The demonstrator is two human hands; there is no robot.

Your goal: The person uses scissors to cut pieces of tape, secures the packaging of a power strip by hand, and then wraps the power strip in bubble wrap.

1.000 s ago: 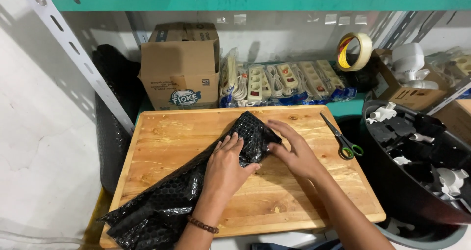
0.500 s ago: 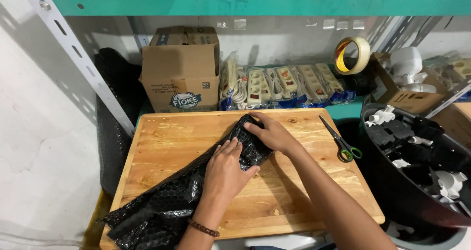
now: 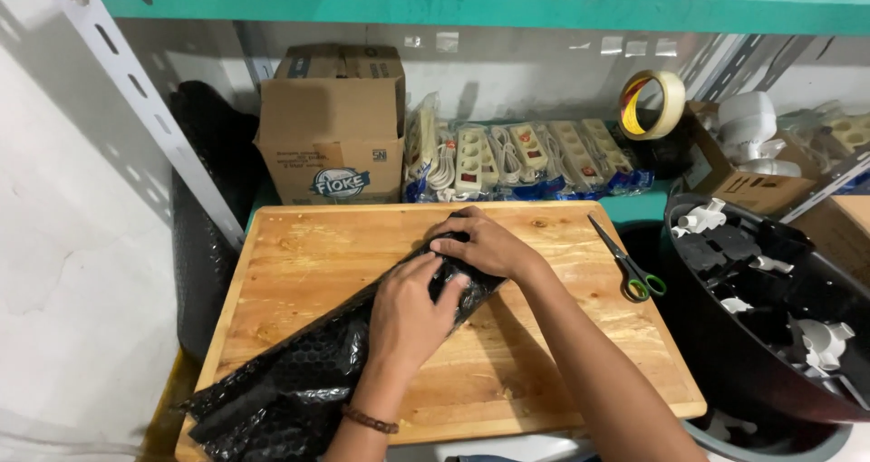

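Two hands pressing black bubble wrap (image 3: pixel 299 380) mid-board (image 3: pixel 299 245): left hand (image 3: pixel 412 312) flat, open; right hand (image 3: pixel 485 245) clutching wrapped end. Scissors (image 3: pixel 630 263) near right edge.

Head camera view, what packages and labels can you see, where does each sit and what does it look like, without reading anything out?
Brown cardboard box: back left behind the wooden board, flaps open, round blue-and-white label on its front.
Clear plastic packs of white power strips: in a row right of that box, blue card bottoms.
Smaller brown cardboard box: back right, holding white plastic parts.
Black bubble-wrap bundle: on the board, under both hands.
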